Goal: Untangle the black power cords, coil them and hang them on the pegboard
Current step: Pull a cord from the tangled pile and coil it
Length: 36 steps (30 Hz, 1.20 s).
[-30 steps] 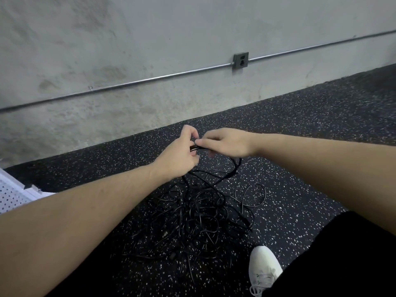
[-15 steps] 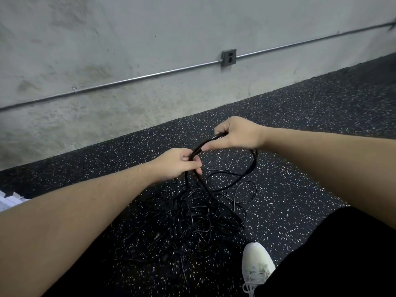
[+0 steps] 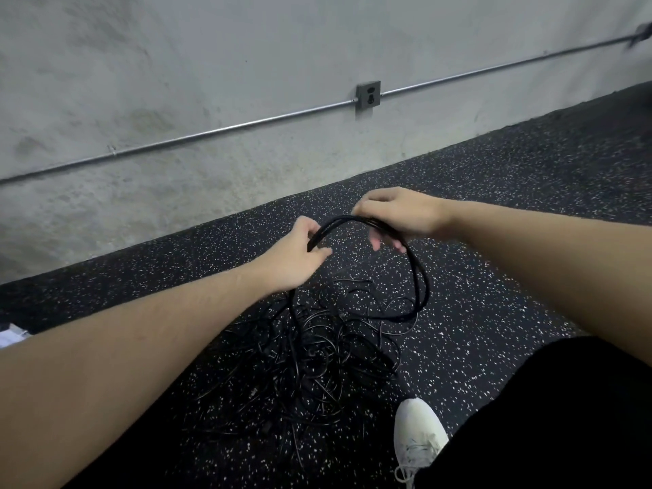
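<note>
Your left hand (image 3: 296, 259) and right hand (image 3: 398, 215) each grasp the looped black rubber power cord (image 3: 420, 277); beneath them lies the tangled black cord pile (image 3: 310, 361).

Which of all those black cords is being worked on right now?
Start at the tangled pile on the speckled floor. Above it, the left hand and right hand hold one arching cord: the only one lifted off the floor.

Your cords (image 3: 356, 220) are smooth black plastic with a slight sheen, lying over matt, grainy rubber floor (image 3: 494, 241) flecked white. Behind you see a rough, blotchy concrete wall (image 3: 176, 82), a dull metal conduit (image 3: 229, 128), and your white cloth shoe (image 3: 420, 432).
</note>
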### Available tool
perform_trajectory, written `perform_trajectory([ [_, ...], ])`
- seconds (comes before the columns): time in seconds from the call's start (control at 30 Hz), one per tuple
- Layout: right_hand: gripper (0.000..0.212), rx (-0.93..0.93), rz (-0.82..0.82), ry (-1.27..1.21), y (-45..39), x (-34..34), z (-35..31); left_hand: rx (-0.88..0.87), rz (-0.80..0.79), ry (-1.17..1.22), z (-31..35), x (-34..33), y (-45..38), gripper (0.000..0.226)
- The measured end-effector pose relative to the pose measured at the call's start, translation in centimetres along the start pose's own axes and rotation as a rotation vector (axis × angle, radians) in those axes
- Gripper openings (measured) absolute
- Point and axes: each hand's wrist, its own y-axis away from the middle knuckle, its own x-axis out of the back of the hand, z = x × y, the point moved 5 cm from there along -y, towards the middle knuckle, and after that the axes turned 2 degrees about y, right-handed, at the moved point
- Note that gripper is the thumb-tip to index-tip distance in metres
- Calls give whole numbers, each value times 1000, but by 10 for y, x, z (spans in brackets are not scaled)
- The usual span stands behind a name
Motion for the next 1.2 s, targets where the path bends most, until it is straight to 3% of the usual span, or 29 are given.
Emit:
perform_trajectory([
  [0.13,38,16,-45,212,-4,-8,-15,-27,-40,-34,11,-9,-5,39],
  [0.27,22,47,-29,455,-8,-8,-17,-60,-97,-30,12,-23,-4,21],
  [0.37,25,64,-53,441,-4,-10,-16,-44,-175,-3,2,-38,-3,4],
  [0.5,32,59,98,262,3,15,-4,34,-343,-75,-25,-53,3,13],
  [0.67,27,-32,252,262,10,38,24,-21,-162,-82,-19,-37,-1,25],
  [0.87,29,-154,451,674,16,58,43,-37,-43,26,11,-31,-10,33],
  [0.97,35,-49,354,713,17,53,38,-26,-55,100,21,-33,-14,41],
  [1.07,34,78,117,753,16,26,24,-62,-67,127,25,-37,-17,63],
  [1.2,20,64,-58,537,9,-4,10,-95,-57,135,26,-38,-20,90],
])
